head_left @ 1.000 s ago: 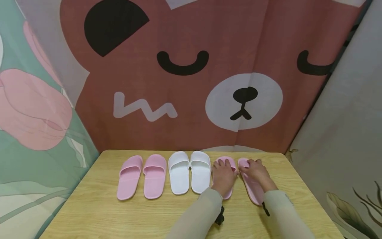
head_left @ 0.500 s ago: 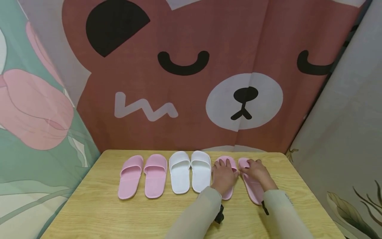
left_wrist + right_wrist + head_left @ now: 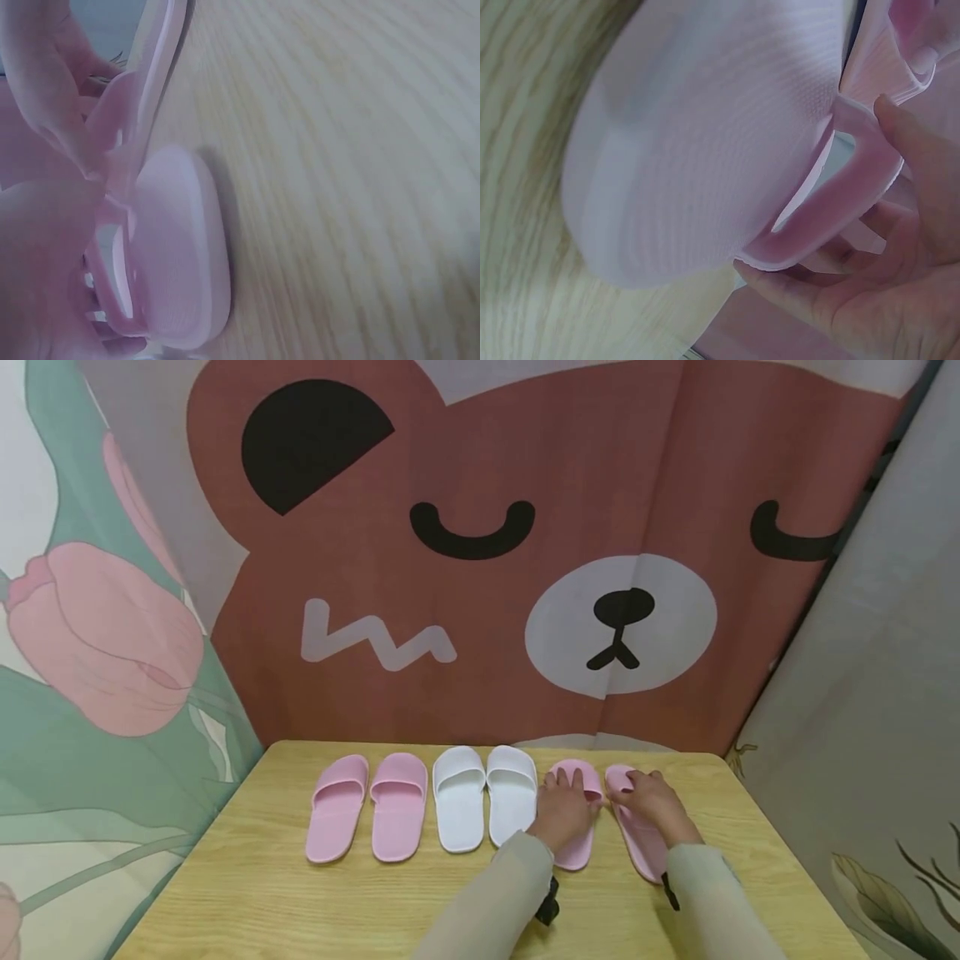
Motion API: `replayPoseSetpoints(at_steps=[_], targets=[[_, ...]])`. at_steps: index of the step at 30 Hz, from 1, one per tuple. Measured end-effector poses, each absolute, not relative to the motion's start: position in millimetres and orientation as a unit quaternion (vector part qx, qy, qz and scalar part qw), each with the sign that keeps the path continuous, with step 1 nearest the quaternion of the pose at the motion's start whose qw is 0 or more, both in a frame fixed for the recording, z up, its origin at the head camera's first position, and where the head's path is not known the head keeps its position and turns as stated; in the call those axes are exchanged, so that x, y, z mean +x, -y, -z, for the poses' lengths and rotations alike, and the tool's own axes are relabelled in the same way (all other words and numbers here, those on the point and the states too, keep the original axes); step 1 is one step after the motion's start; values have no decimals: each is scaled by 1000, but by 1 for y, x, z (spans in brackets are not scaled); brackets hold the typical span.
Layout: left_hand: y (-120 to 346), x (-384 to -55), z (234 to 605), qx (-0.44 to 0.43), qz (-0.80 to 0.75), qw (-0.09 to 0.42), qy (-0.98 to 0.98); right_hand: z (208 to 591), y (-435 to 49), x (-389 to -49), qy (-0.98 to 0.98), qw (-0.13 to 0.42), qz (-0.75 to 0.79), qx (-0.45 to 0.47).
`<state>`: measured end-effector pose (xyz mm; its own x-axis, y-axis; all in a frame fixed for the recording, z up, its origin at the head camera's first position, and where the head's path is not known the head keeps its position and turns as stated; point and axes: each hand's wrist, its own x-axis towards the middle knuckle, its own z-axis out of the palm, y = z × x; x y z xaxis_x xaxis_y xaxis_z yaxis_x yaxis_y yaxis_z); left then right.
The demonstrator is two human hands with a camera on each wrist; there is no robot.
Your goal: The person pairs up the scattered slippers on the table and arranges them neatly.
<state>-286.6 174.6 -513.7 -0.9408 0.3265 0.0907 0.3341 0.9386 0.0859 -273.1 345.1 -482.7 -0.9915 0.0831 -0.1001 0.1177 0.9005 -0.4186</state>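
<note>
At the right end of a row of slippers, my left hand [image 3: 564,812] lies over the strap of a pink slipper [image 3: 576,853], fingers across the top and thumb at its right side. The left wrist view shows the sole [image 3: 176,255] resting on the wood. Just to the right, my right hand [image 3: 658,806] grips the strap of another pink slipper [image 3: 647,847], which is angled with its heel to the right. In the right wrist view the thumb and fingers hold the strap [image 3: 855,187] from opposite sides, close to the neighbouring slipper.
A white slipper pair [image 3: 459,818] stands left of my left hand. Further left is a pink slipper pair [image 3: 399,827]. All toes point to the back edge of the wooden table [image 3: 315,910]. A bear-print curtain [image 3: 480,610] hangs right behind.
The head view has tilted up slightly, so everything sits a little lower and further right. Both hands stay on the same two pink slippers, which have hardly moved.
</note>
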Motion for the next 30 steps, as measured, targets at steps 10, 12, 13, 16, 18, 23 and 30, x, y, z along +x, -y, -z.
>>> replayPoseSetpoints(at_steps=[10,12,13,16,18,23,30], targets=[[-170,-290,496,-183,101,-4,978,478,-354,-280,-979,44,196,41],[-170,-290,495,-184,105,-2,977,478,-355,-282,-978,45,197,43],[-170,-291,495,-184,107,2,977,477,-355,-282,-978,46,201,44],[-169,-293,494,-185,108,2,977,478,-355,-286,-976,45,210,47],[-168,-294,492,-184,120,-1,976,479,-354,-288,-974,44,219,49],[-166,-297,487,-178,145,-19,973,479,-353,-292,-970,41,233,51],[-165,-301,483,-203,132,-13,970,472,-353,-290,-969,59,233,66]])
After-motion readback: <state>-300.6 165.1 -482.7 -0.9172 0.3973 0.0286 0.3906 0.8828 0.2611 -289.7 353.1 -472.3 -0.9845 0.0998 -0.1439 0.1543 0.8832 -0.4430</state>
